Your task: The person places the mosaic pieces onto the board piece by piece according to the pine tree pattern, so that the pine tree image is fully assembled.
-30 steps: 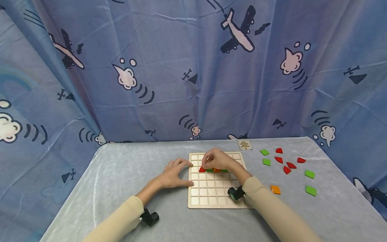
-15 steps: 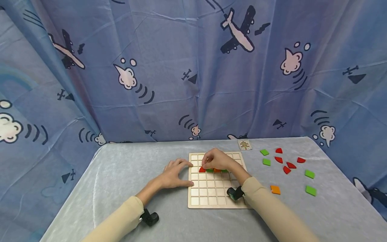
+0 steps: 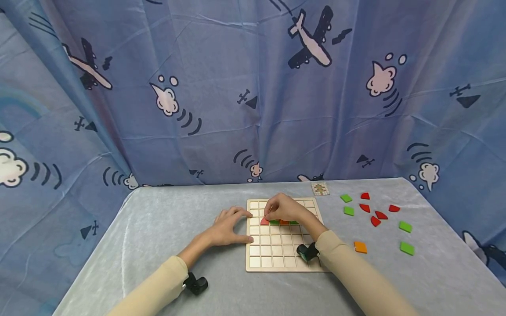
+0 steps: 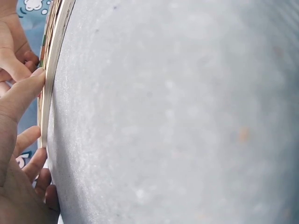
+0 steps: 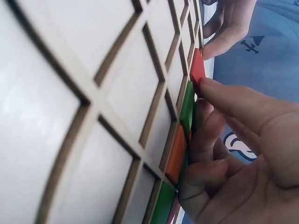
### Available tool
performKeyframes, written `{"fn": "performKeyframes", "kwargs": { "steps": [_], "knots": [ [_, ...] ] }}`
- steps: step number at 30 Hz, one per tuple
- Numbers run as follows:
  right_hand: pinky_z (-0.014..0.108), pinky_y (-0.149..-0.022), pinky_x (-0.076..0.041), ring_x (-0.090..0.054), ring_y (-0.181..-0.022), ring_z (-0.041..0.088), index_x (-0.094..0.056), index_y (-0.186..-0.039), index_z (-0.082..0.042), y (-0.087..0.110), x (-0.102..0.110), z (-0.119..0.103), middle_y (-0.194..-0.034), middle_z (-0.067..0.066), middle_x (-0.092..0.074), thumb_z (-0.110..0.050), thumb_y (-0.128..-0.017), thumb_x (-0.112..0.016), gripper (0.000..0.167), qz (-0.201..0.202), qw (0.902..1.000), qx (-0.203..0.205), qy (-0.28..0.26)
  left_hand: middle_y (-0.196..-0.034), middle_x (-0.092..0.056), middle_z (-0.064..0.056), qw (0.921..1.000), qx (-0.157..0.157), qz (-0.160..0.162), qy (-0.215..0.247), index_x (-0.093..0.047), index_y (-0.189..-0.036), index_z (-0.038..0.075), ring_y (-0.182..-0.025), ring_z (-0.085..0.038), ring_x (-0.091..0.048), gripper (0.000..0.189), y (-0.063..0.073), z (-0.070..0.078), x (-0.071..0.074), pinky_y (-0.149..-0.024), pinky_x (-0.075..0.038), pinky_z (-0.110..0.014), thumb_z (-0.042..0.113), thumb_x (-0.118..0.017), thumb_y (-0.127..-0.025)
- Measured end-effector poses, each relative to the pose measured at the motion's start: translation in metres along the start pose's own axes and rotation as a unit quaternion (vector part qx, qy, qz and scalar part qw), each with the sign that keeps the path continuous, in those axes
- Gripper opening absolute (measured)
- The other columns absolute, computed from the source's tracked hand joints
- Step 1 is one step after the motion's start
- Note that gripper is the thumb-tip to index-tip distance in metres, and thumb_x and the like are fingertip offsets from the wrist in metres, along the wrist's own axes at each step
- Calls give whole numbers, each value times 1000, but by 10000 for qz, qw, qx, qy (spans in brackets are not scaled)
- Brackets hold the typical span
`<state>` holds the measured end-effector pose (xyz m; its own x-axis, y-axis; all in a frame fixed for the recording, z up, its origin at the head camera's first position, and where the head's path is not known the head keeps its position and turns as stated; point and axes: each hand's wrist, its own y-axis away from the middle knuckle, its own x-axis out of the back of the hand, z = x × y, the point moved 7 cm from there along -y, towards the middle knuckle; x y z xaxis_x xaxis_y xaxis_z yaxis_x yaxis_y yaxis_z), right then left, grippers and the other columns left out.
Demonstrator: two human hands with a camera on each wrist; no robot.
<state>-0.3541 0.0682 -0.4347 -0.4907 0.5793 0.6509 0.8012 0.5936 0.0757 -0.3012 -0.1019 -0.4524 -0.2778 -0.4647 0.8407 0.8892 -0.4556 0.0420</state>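
Red tile (image 3: 264, 221) lies on the board (image 3: 276, 252), pinched under right hand (image 3: 282, 208) fingers (image 5: 233, 100)

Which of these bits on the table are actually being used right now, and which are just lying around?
In use:
- board, steadied by left hand
- red tile, touched by right hand
- green and orange tiles in that row

Lying about:
- loose tiles
- small card
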Motion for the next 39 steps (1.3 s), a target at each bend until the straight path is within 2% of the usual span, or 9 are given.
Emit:
{"fn": "performKeyframes", "kwargs": {
  "steps": [14,22,28,34,39],
  "knots": [
    [24,-61,-45,-55,-65,8,-74,-80,-5,-1,2,-1,-77,7,-71,-5,-81,-77,4,5,10000,-60,21,-147,-44,0,10000,29,-56,33,-54,-136,30,-126,-29,-40,68,-1,-1,0,-105,-33,-57,54,-78,-77],
    [27,-63,-47,-54,-66,11,-74,-84,-3,4,7,0,-79,8,-71,-5,-84,-75,3,-66,9996,48,-264,-147,-44,1,10000,20,-47,41,-54,-136,29,-126,-28,-41,69,-1,0,0,-105,-33,-56,54,-78,-77],
    [30,-66,-50,-58,-69,14,-74,-90,0,18,22,3,-87,14,-72,-5,-87,-72,7,-95,9986,196,-482,-147,-45,1,10000,24,-37,-15,-54,-137,30,-127,-28,-40,69,-1,0,0,-105,-33,-55,55,-78,-77],
    [38,-70,-56,-66,-77,26,-72,-95,5,37,38,9,-92,21,-72,-7,-90,-69,13,-189,9973,425,-569,-147,-45,0,10000,-7,-9,-39,-54,-136,28,-128,-28,-40,70,-1,1,1,-106,-33,-56,54,-79,-76],
    [37,-75,-56,-67,-78,30,-72,-98,3,52,48,24,-94,19,-72,-10,-91,-68,15,-170,9975,348,-594,-147,-45,0,10000,8,-33,-27,-54,-137,29,-130,-29,-39,69,0,0,0,-107,-32,-57,55,-78,-77]
  ]
}}
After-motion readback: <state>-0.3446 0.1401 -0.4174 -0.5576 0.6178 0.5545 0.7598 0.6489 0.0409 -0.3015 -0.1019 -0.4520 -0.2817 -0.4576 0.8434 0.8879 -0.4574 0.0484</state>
